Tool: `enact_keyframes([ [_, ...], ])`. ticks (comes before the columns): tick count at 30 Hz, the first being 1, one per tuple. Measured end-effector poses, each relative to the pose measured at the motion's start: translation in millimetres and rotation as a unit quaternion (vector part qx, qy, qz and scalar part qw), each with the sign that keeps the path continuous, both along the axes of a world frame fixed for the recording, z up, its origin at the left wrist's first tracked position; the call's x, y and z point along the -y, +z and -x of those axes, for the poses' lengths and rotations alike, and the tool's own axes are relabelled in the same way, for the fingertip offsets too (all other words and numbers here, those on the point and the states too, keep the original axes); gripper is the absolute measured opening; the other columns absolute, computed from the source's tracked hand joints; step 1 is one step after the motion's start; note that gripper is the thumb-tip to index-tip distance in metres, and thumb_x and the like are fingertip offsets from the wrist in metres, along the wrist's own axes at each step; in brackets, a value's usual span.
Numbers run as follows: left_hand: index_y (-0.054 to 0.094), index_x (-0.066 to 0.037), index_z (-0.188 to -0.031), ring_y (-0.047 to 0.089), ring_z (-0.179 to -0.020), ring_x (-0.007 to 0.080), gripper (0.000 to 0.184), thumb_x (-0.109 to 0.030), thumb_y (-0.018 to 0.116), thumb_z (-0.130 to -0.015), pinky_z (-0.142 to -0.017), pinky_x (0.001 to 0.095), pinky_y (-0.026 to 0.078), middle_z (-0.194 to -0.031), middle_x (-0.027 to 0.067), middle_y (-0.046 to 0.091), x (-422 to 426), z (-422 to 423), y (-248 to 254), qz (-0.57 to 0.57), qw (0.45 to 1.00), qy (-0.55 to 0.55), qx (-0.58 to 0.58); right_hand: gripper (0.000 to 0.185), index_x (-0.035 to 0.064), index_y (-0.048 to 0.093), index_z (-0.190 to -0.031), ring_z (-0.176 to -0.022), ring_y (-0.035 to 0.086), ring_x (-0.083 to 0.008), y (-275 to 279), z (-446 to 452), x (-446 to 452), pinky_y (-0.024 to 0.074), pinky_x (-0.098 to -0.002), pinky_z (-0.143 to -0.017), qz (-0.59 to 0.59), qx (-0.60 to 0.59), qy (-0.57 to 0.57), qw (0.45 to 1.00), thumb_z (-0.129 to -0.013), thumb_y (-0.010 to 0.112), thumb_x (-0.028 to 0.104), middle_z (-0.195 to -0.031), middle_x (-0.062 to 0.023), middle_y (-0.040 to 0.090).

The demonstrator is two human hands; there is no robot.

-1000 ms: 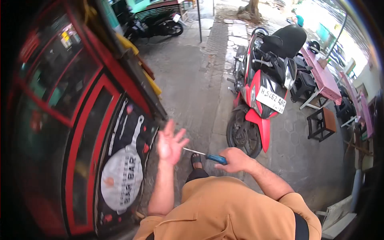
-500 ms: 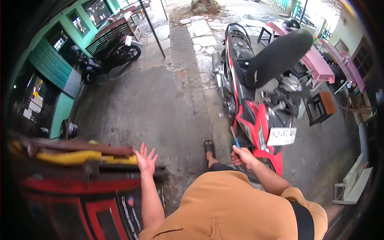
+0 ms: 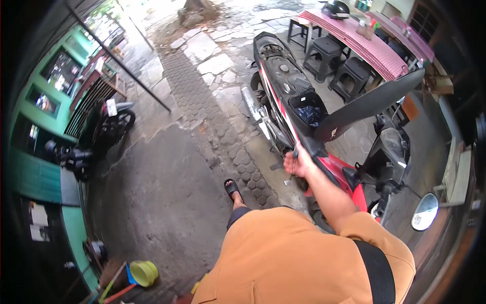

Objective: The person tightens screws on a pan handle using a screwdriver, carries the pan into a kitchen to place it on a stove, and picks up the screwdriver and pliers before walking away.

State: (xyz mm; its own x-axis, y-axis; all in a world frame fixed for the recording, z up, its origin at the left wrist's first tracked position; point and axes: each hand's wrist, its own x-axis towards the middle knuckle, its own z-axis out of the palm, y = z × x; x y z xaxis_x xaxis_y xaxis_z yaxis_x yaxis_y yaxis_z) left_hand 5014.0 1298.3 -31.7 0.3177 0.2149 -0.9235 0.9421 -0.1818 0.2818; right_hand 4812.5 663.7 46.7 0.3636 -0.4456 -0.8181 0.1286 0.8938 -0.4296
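Observation:
My right hand (image 3: 299, 162) is closed beside the flank of a red and black motor scooter (image 3: 331, 167). A small dark bit of the screwdriver (image 3: 295, 152) shows at the fingers; the rest of it is hidden by the hand. Whether the hand or tool touches the bodywork I cannot tell. The scooter's seat (image 3: 372, 106) is tipped up, and a dark plastic bag (image 3: 310, 115) lies in the compartment beneath. My left hand is out of view.
Black stools (image 3: 349, 78) stand by a table with a red checked cloth (image 3: 354, 35), a helmet (image 3: 336, 9) on it. Another motorbike (image 3: 101, 126) is parked at left. A yellow-green bucket (image 3: 144, 273) is at lower left. A metal post (image 3: 119, 58) leans across the upper left.
My right hand has moved forward along the scooter with the screwdriver. The open left hand has left the view. The camera has shifted forward and turned; the red and yellow structure at lower left is mostly gone.

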Motion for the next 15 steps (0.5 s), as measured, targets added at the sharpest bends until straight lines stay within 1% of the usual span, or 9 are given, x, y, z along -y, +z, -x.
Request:
enact_keyframes([
  [2, 0.036, -0.012, -0.15, 0.053, -0.122, 0.0381, 0.084, -0.074, 0.031, -0.094, -0.098, 0.0546, 0.044, -0.148, 0.012, 0.043, 44, -85, -2, -0.007, 0.999, -0.04, 0.011, 0.079, 0.0108, 0.062, -0.086, -0.065, 0.062, -0.0267, -8, -17, 58, 0.0488, -0.0459, -0.068, 0.01, 0.031, -0.077, 0.996, -0.079, 0.044, 0.087, -0.069, -0.0067, 0.061],
  [4, 0.034, -0.011, -0.151, 0.051, -0.126, 0.0387, 0.085, -0.074, 0.032, -0.094, -0.099, 0.0557, 0.043, -0.152, 0.0121, 0.04, 100, -190, 10, -0.02, 0.995, -0.09, 0.046, 0.088, 0.0062, 0.057, -0.113, -0.083, 0.062, -0.0273, 12, -29, 102, 0.0477, -0.0506, -0.073, 0.049, -0.022, -0.152, 0.987, -0.078, 0.048, 0.087, -0.094, -0.0141, 0.062],
  [6, 0.032, -0.01, -0.152, 0.049, -0.129, 0.0392, 0.086, -0.074, 0.033, -0.094, -0.1, 0.0568, 0.042, -0.156, 0.0122, 0.038, 166, -296, 36, -0.019, 0.982, -0.146, 0.116, 0.096, 0.0045, 0.049, -0.13, -0.089, 0.06, -0.0274, 41, -43, 132, 0.048, -0.0494, -0.072, 0.06, -0.071, -0.159, 0.983, -0.078, 0.05, 0.085, -0.103, -0.0155, 0.06],
  [7, 0.024, -0.013, -0.156, 0.041, -0.137, 0.038, 0.086, -0.073, 0.03, -0.095, -0.109, 0.0579, 0.032, -0.161, 0.0086, 0.027, 188, -371, 19, 0.057, 0.972, -0.165, 0.157, 0.096, 0.0042, 0.046, -0.137, -0.085, 0.06, -0.0256, 40, -43, 141, 0.0491, -0.0461, -0.069, 0.092, -0.085, -0.115, 0.985, -0.081, 0.052, 0.082, -0.102, -0.0141, 0.061],
  [8, 0.022, -0.015, -0.157, 0.033, -0.143, 0.0374, 0.084, -0.072, 0.028, -0.097, -0.114, 0.0589, 0.024, -0.164, 0.0064, 0.019, 247, -406, 62, 0.093, 0.945, -0.211, 0.232, 0.085, 0.0058, 0.052, -0.13, -0.084, 0.058, -0.0247, 41, -44, 143, 0.0486, -0.0446, -0.074, 0.122, -0.113, -0.068, 0.984, -0.085, 0.052, 0.077, -0.103, -0.0117, 0.059],
  [9, 0.025, -0.016, -0.157, 0.038, -0.14, 0.0363, 0.081, -0.07, 0.028, -0.098, -0.11, 0.0554, 0.031, -0.163, 0.0058, 0.023, 293, -447, 88, 0.097, 0.917, -0.269, 0.279, 0.075, 0.0062, 0.055, -0.125, -0.082, 0.059, -0.0231, 39, -43, 139, 0.049, -0.042, -0.072, 0.128, -0.128, -0.063, 0.981, -0.088, 0.054, 0.071, -0.101, -0.0106, 0.06],
  [10, 0.034, -0.018, -0.153, 0.049, -0.126, 0.0299, 0.074, -0.068, 0.029, -0.099, -0.095, 0.0478, 0.039, -0.16, 0.0053, 0.029, 336, -481, 108, 0.098, 0.896, -0.287, 0.324, 0.065, 0.0067, 0.058, -0.121, -0.08, 0.059, -0.0215, 38, -39, 133, 0.0493, -0.0394, -0.07, 0.134, -0.143, -0.057, 0.979, -0.091, 0.056, 0.064, -0.1, -0.0094, 0.061],
  [13, 0.033, -0.017, -0.154, 0.047, -0.13, 0.0308, 0.072, -0.065, 0.028, -0.1, -0.096, 0.0433, 0.04, -0.161, 0.0033, 0.029, 442, -529, 155, 0.12, 0.861, -0.334, 0.363, 0.039, 0.0074, 0.064, -0.111, -0.07, 0.059, -0.0213, 30, -3, 97, 0.0504, -0.0396, -0.065, 0.129, -0.23, -0.258, 0.93, -0.093, 0.065, 0.042, -0.085, -0.0065, 0.061],
  [15, 0.035, -0.016, -0.153, 0.047, -0.129, 0.0295, 0.072, -0.065, 0.028, -0.1, -0.093, 0.0422, 0.04, -0.16, 0.0009, 0.03, 495, -549, 160, 0.15, 0.857, -0.329, 0.368, 0.026, 0.0032, 0.066, -0.095, -0.059, 0.061, -0.0224, 41, 35, 83, 0.0524, -0.0386, -0.055, 0.246, -0.314, -0.458, 0.795, -0.091, 0.063, 0.029, -0.076, -0.0066, 0.063],
])
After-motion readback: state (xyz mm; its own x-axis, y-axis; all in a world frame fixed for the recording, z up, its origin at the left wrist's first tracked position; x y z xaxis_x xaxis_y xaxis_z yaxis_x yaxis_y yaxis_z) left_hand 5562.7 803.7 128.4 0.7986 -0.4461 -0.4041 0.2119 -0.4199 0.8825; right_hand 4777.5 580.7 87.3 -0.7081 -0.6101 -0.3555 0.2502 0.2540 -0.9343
